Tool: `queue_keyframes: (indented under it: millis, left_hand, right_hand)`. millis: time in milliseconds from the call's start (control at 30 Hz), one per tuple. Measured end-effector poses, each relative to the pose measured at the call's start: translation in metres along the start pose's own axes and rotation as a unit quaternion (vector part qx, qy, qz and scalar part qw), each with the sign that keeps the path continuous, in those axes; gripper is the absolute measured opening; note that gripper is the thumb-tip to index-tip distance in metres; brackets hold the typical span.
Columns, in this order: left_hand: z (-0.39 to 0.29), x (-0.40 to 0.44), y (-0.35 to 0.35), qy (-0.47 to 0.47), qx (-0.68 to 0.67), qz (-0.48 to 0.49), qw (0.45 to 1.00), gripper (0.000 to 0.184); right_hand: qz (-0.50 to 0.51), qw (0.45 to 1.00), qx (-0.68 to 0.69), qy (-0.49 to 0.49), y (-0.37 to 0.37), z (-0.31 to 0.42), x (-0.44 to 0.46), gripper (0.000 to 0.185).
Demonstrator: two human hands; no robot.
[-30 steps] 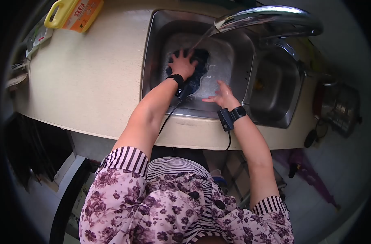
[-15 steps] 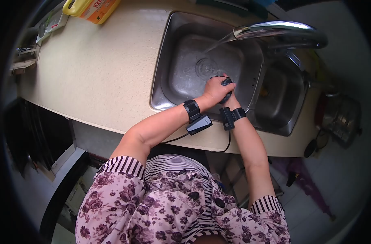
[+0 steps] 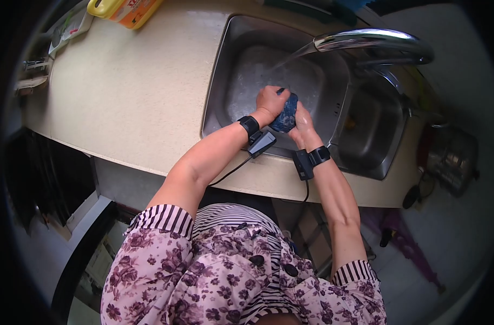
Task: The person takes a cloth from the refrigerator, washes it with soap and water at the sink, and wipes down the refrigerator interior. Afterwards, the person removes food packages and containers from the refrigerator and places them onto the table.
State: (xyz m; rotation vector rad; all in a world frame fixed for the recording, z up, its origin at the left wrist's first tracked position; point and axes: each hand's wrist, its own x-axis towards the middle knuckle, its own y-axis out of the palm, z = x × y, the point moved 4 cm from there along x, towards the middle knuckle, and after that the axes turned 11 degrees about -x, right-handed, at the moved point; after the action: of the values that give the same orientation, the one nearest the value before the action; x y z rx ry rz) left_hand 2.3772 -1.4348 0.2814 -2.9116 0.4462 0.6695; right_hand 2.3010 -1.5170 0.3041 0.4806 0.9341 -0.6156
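A bunched dark blue wet cloth [image 3: 285, 115] is between my hands over the left sink basin [image 3: 217, 111]. My left hand [image 3: 271, 101] is closed on its left and upper part, knuckles up. From the right, my right hand [image 3: 305, 122] grips the cloth's other side, palm turned inward; its fingertips are partly hidden behind the cloth. Water [image 3: 291, 57] runs from the chrome faucet [image 3: 366, 39] into the basin, landing beyond my hands rather than on the cloth. The drain is hidden behind my hands and the cloth.
A second, smaller basin [image 3: 364, 127] lies on the right. The beige counter [image 3: 133, 86] extends left, with a yellow container [image 3: 129, 12] at its back edge. A metal pot [image 3: 451, 157] sits at the far right. Black wrist straps carry boxes with cables.
My left hand has moved left and slightly up, and my hands have drawn apart. More of the cloth now shows between them. Water is still running.
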Motion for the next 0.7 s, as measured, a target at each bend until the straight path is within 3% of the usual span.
queue_keyframes:
  millis: [133, 167, 200, 267, 300, 333, 433, 500, 567, 600, 667, 700]
  left_hand:
    - [0.023, 0.016, -0.006, -0.048, 0.129, 0.076, 0.988, 0.032]
    - [0.029, 0.022, -0.007, -0.137, 0.15, 0.17, 0.964, 0.043]
    - [0.029, 0.022, -0.012, -0.135, 0.151, 0.17, 0.964, 0.043]
    - [0.011, 0.014, -0.01, 0.091, 0.11, 0.254, 0.957, 0.067]
    - [0.005, 0.006, -0.003, 0.112, -0.028, 0.383, 0.916, 0.082]
    - [-0.001, -0.004, -0.001, 0.13, -0.081, 0.429, 0.89, 0.078]
    - [-0.007, -0.014, -0.008, 0.156, -0.025, 0.441, 0.884, 0.072]
    - [0.008, -0.009, -0.018, 0.058, 0.184, 0.378, 0.905, 0.057]
    - [0.01, -0.012, -0.027, 0.089, 0.241, 0.363, 0.896, 0.052]
    - [0.011, -0.014, -0.032, 0.118, 0.297, 0.343, 0.883, 0.046]
    - [0.005, -0.019, -0.043, 0.166, 0.297, 0.318, 0.885, 0.042]
    - [0.002, -0.022, -0.047, 0.211, 0.296, 0.29, 0.885, 0.037]
  right_hand:
    - [0.007, 0.997, -0.068, -0.022, -0.012, 0.005, -0.005, 0.029]
    - [0.027, 0.996, -0.085, -0.031, -0.012, 0.006, -0.008, 0.027]
    - [0.028, 0.996, -0.083, -0.032, -0.013, 0.008, -0.01, 0.027]
    - [0.074, 0.977, -0.178, -0.094, -0.012, 0.013, -0.013, 0.027]
    - [0.073, 0.977, -0.175, -0.095, -0.014, 0.012, -0.013, 0.027]
    - [0.083, 0.966, -0.2, -0.138, -0.013, 0.014, -0.011, 0.031]
    - [0.061, 0.94, -0.281, -0.186, -0.024, 0.018, -0.011, 0.037]
    - [0.027, 0.921, -0.338, -0.189, -0.037, 0.023, -0.012, 0.037]
    - [-0.012, 0.858, -0.495, -0.136, -0.047, 0.024, -0.01, 0.03]
    - [-0.014, 0.859, -0.494, -0.136, -0.05, 0.023, -0.011, 0.03]
    - [-0.082, 0.723, -0.649, -0.221, -0.045, 0.031, -0.021, 0.024]
    - [-0.082, 0.724, -0.648, -0.221, -0.046, 0.029, -0.021, 0.024]
